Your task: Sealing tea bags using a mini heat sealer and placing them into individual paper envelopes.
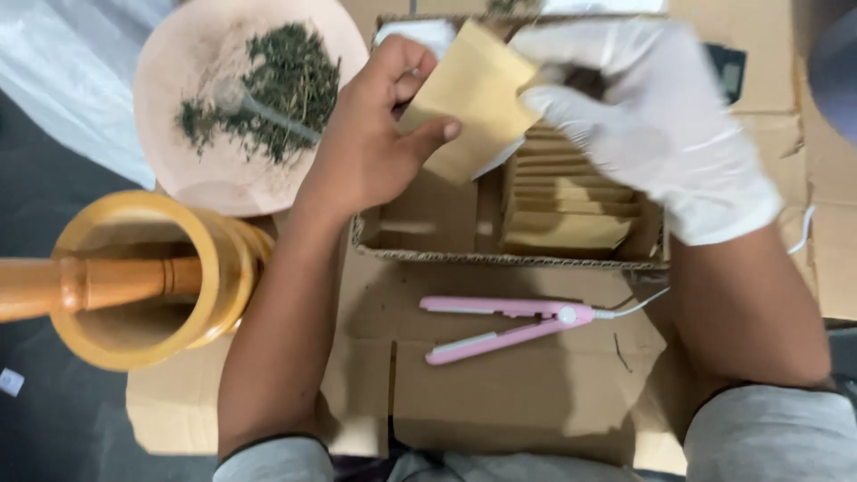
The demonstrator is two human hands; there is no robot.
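Note:
My bare left hand and my white-gloved right hand both hold one small brown paper pouch above an open cardboard box. The left thumb and fingers pinch the pouch's lower left side. At its upper right edge the gloved fingers grip it. Inside the box, under my right hand, stands a row of several more brown pouches. The left half of the box looks bare.
A pink plate with dried green herbs and a clear spoon lies at the upper left. A wooden mortar with a pestle stands at the left. A pink mini heat sealer with a white cord lies on flattened cardboard.

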